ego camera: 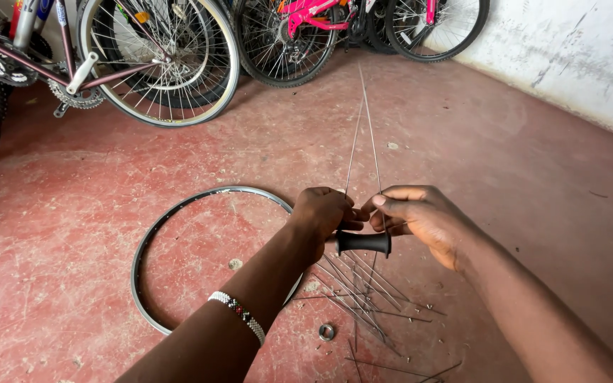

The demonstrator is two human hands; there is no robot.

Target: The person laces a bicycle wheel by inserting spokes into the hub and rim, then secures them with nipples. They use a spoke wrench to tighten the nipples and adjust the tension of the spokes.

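My left hand (323,213) grips one end of a black wheel hub (365,242), held level above the red floor. My right hand (420,216) is at the hub's other flange, fingers pinched on a thin metal spoke. Two long spokes (365,128) rise from the hub and point away from me, crossing near the top. More spokes hang below the hub. A beaded bracelet (239,313) circles my left wrist.
A bare silver wheel rim (152,234) lies flat on the floor under my left forearm. Loose spokes (363,301) and a small metal ring (327,331) are scattered below the hub. Several bicycles (157,57) stand along the back; a white wall (576,50) runs at right.
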